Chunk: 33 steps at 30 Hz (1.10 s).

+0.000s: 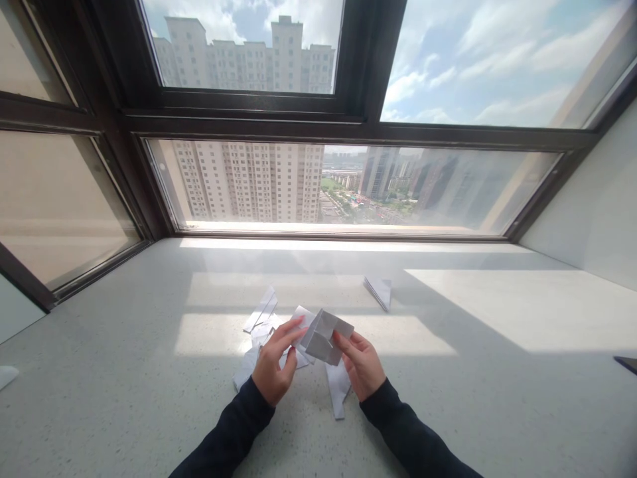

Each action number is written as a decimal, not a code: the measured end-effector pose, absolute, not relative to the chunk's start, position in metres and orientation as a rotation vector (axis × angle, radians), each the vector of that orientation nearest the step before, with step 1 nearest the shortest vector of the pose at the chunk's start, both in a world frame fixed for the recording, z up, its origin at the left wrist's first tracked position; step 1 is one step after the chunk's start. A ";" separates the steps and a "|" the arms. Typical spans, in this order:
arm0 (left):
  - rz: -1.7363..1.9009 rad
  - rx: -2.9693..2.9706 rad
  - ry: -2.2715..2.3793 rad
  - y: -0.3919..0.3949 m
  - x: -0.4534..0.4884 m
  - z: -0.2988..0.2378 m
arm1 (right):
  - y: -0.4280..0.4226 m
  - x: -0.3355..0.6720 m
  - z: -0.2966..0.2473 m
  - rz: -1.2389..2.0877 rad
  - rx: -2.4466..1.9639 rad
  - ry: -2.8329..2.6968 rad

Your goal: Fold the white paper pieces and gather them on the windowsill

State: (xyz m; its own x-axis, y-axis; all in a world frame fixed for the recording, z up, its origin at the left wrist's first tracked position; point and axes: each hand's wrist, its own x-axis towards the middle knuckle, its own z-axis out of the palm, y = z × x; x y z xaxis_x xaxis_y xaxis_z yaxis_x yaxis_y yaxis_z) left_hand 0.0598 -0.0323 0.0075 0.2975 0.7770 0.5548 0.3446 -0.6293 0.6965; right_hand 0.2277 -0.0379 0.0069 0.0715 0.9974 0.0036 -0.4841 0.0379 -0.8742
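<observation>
My right hand (363,364) pinches a folded piece of white paper (326,337) between thumb and fingers. The piece is raised over the sill, its creased flaps facing me. At its left side is my left hand (276,360), with fingers stretched toward the paper's edge and the thumb apart. Whether those fingertips touch the held paper or the white flap (302,315) behind it, I cannot tell. Under and beside my left hand lie several loose folded papers (261,312), partly hidden. Another folded strip (338,390) lies below the held piece, near my right wrist.
A folded paper triangle (379,292) sits farther back on the speckled white sill (448,411). Dark window frames (348,133) rise behind. A white object (7,376) shows at the far left edge and a dark flat object (627,363) at the far right.
</observation>
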 end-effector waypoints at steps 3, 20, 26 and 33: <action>1.339 2.043 0.893 -0.040 0.063 0.011 | -0.037 0.227 0.004 1.373 -0.848 -0.832; 1.100 0.769 1.016 -0.039 0.078 0.012 | -0.042 0.229 0.009 1.034 -1.067 -1.210; 1.132 0.647 0.886 -0.043 0.084 0.013 | -0.044 0.227 0.004 0.981 -1.157 -1.302; 1.112 0.638 0.743 -0.048 0.088 0.017 | -0.045 0.228 0.004 0.877 -1.227 -1.447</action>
